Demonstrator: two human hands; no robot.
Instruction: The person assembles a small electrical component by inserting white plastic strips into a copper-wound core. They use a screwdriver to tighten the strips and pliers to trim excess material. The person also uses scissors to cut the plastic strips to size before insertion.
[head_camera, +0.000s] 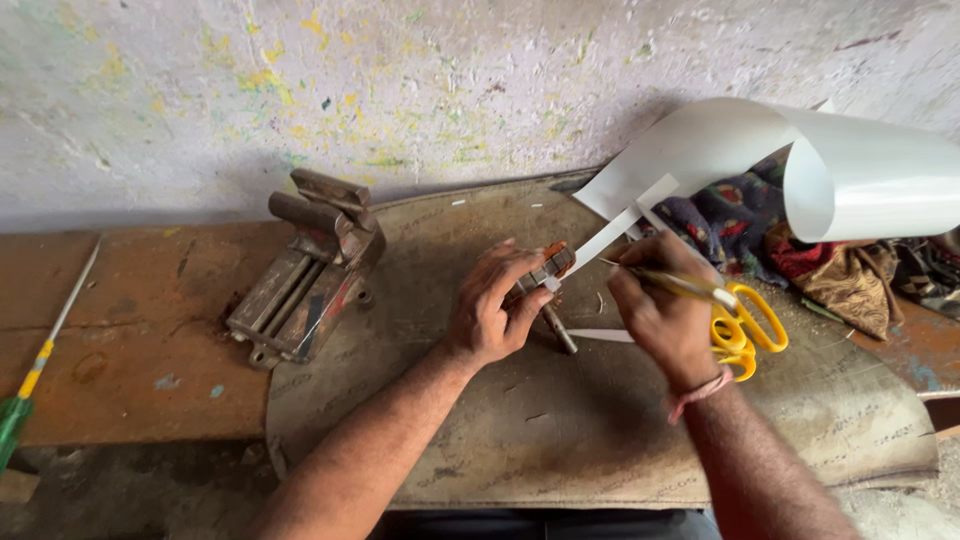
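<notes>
White strip (612, 234) of sheet material, slanting across the middle of the worn grey mat (560, 430), lower end pinched at a small rusty metal tool (549, 268). Left hand (492, 305) closed around that tool, thumb and fingers gripping it, a short metal rod (560, 330) jutting down from beneath toward the mat. Right hand (662, 312) clenched around yellow-handled scissors (735, 315), blades pointing left toward the strip, handle loops sticking out to the right past the knuckles. Unclear whether the blades touch the strip. Pinkish thread band at the right wrist.

Another thin white offcut (600, 336) flat on the mat between the two hands. Behind the right hand, a large curled white sheet (850, 170), rolled over at the right, resting on a heap of patterned cloth (760, 225); strip rising toward its lower edge. Left of the mat, well apart from the hands, a rusty bench vise (310, 270) on the reddish wooden bench (130, 330). Far left, a screwdriver (40, 360) with green and yellow handle at the bench edge. Paint-flecked wall (400, 90) behind everything.
</notes>
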